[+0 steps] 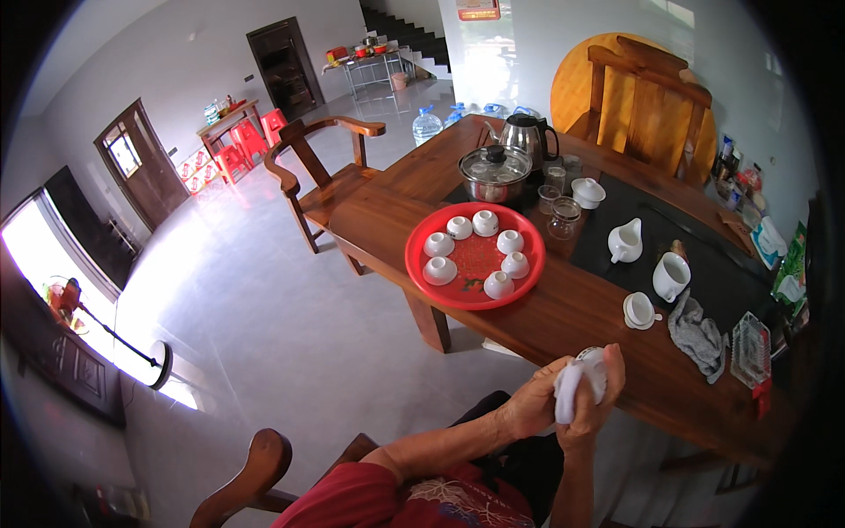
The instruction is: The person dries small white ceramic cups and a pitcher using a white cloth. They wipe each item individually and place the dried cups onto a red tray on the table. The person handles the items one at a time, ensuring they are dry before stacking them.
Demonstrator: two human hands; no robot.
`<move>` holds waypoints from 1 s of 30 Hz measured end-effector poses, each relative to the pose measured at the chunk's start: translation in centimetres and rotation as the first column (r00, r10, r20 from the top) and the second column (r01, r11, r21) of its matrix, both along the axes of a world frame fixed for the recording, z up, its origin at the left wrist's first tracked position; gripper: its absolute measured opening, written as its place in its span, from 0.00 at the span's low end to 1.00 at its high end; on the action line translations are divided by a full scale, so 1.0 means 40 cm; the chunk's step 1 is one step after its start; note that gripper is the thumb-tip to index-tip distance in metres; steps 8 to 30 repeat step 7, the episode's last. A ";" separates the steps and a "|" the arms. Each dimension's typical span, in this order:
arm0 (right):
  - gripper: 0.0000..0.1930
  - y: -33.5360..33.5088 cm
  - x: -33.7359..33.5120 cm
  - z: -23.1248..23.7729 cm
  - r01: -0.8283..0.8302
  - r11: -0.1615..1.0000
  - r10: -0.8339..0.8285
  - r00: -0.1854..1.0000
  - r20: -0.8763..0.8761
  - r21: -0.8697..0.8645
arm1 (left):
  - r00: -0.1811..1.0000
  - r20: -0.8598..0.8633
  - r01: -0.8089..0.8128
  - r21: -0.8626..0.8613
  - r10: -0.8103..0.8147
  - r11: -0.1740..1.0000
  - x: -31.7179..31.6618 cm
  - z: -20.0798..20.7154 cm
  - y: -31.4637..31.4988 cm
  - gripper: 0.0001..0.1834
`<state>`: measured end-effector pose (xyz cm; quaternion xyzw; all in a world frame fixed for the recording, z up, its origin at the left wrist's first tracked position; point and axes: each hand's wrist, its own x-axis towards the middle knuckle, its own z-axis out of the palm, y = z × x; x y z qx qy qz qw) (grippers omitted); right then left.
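Both my hands are together just off the near edge of the wooden table. My right hand (604, 403) is closed around a small white cup (594, 363). Fingers of my left hand (531, 405) press a white cloth (569, 392) against the cup; they partly cover both. Further off, several white cups (439, 271) rest upside down around the rim of a round red tray (466, 302). Right of my hands, a white cup with a saucer (639, 310) stands near a crumpled grey cloth (697, 336).
On the table (378, 220) are a lidded steel pot (495, 176), an electric kettle (525, 136), a glass jar (563, 220), a white lidded bowl (588, 192), a white pitcher (625, 241), a white mug (671, 276) and a clear plastic box (751, 350). Wooden armchairs (321, 163) stand around.
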<state>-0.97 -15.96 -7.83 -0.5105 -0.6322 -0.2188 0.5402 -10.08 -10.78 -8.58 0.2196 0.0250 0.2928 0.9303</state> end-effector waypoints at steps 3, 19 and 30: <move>0.17 -0.006 0.005 0.025 -0.064 0.998 0.062 0.995 -0.079 -0.023 | 0.999 -0.022 -0.028 0.069 0.029 0.997 0.003 -0.005 0.000 0.11; 0.19 -0.023 0.015 0.047 -0.236 0.964 0.168 0.899 -0.404 -0.124 | 0.999 -0.019 -0.034 0.107 0.036 0.994 -0.006 -0.040 0.009 0.14; 0.19 -0.023 0.015 0.047 -0.236 0.964 0.168 0.899 -0.404 -0.124 | 0.999 -0.019 -0.034 0.107 0.036 0.994 -0.006 -0.040 0.009 0.14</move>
